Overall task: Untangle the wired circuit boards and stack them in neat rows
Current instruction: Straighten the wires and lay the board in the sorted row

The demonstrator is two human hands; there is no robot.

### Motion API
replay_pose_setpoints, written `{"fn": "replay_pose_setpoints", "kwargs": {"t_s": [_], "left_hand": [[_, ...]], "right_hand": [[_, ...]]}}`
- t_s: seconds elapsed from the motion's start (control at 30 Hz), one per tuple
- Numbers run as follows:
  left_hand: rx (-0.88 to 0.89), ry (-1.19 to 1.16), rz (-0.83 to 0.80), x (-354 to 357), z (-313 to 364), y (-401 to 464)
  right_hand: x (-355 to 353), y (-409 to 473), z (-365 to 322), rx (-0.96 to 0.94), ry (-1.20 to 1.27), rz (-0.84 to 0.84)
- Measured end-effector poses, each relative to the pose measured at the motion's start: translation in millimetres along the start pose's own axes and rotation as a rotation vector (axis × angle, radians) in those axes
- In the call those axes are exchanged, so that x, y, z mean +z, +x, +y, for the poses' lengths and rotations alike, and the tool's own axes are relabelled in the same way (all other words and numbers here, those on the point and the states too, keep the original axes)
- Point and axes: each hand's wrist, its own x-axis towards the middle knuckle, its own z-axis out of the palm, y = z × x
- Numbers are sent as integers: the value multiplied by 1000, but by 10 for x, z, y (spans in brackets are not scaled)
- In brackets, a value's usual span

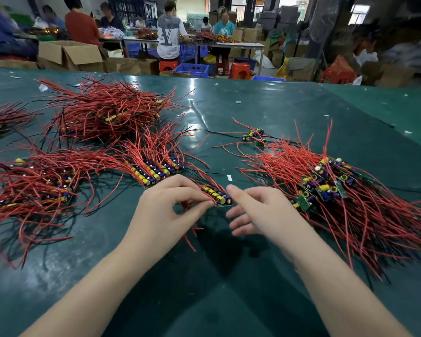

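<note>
**Ana:** Red wire everywhere. The worry I'd flag is snagging: the small stack of boards (218,197) sits on the green table (277,113) with its leads trailing under the left hand (167,210), and a careless pull could drag the row crooked or tip the boards over.

**Ben:** What would cause it?

**Ana:** Leads crossing beneath the palm, mostly. The finished row (156,171) lies just beyond the knuckles, so a loop catching there could probably pull that one out of line too. And the tangled heap (345,190) on the right is near enough that loose wires from it might get swept in.

**Ben:** How are the hands set?

**Ana:** Left hand has its fingers curled, thumb and fingertips pinching the near end of the small stack among the wires — a light hold, not a fist. The right hand (255,212) is open, fingers spread and relaxed, thumb raised close to the stack's right end. It holds nothing, and whether it touches the end board I cannot tell.

**Ben:** And the rest of the boards?

**Ana:** Another sorted bundle (44,188) at far left, a big pile (107,113) behind it, and a few stray boards (253,135) beyond the heap.
</note>
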Motion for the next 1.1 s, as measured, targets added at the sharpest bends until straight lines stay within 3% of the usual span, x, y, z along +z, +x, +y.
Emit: {"fn": "replay_pose_setpoints", "kwargs": {"t_s": [0.23,0.5,0.73,1.1], "left_hand": [[108,-98,-15,46,112,-28],[143,215,130,-54,90,74],[70,298,108,-41,78,53],[38,-1,86,-95,76,104]], "right_hand": [[63,-59,14,-11,341,8],[-3,-52,-18,-192,275,-23],[-28,-66,-39,-191,480,-139],[-83,-138,-108,-260,331,-258]]}}
